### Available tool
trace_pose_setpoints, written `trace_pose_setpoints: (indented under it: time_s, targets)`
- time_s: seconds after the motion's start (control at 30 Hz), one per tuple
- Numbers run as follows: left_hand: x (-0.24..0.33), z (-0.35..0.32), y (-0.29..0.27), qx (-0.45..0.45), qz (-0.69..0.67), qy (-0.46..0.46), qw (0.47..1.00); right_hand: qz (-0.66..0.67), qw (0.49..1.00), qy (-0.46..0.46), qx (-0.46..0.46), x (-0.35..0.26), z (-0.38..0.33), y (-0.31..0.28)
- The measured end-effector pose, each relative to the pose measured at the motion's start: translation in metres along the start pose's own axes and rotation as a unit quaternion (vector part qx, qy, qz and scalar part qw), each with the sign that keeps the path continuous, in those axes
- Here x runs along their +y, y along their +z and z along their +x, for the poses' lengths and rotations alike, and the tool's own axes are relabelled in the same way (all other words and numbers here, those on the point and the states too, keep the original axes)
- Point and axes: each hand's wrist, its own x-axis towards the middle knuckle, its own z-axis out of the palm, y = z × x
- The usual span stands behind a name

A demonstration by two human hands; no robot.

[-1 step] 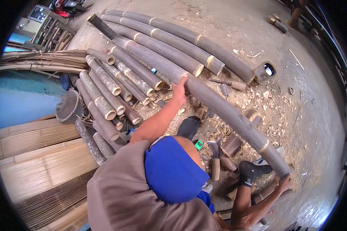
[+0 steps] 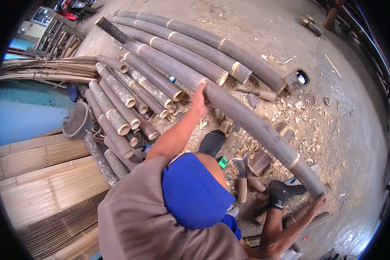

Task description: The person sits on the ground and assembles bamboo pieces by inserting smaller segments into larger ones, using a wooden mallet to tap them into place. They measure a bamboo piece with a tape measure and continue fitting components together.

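A long grey-brown bamboo pole runs slantwise from the far left to the near right. My left hand grips it near its middle, thumb by a pale node and the other fingers partly hidden. At the near right end, my right hand is closed around the pole's end, its fingers mostly hidden. Below the pole lie a broad blade and a wooden handle. A green tape measure sits by my bent knee in blue cloth.
Several cut bamboo lengths are stacked at left, and longer poles lie beyond. Wood chips cover the floor. A grey bucket, split bamboo panels and a short hollow tube stand or lie around.
The bamboo pole has shifted slightly along its length toward the far left. Both my hands have moved a little left with it, still holding on.
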Motion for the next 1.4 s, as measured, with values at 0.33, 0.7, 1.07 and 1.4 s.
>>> trace_pose_setpoints:
  time_s: [0.33,0.7,1.07,1.4]
  targets:
    - [0.031,0.06,-0.042,-0.041,0.092,-0.166,0.981,0.2,0.967,0.088,-0.13,-0.179,-0.233,0.11]
    - [-0.041,0.018,-0.002,-0.044,0.123,-0.092,0.987,0.238,0.964,-0.001,-0.12,-0.189,-0.287,0.161]
    - [-0.006,-0.097,0.046,-0.363,0.773,0.358,0.377,-0.298,0.918,-0.146,-0.215,-0.19,-0.373,0.192]
    - [-0.026,-0.06,0.075,-0.497,0.71,0.393,0.309,-0.249,0.935,-0.214,-0.132,-0.163,-0.374,0.204]
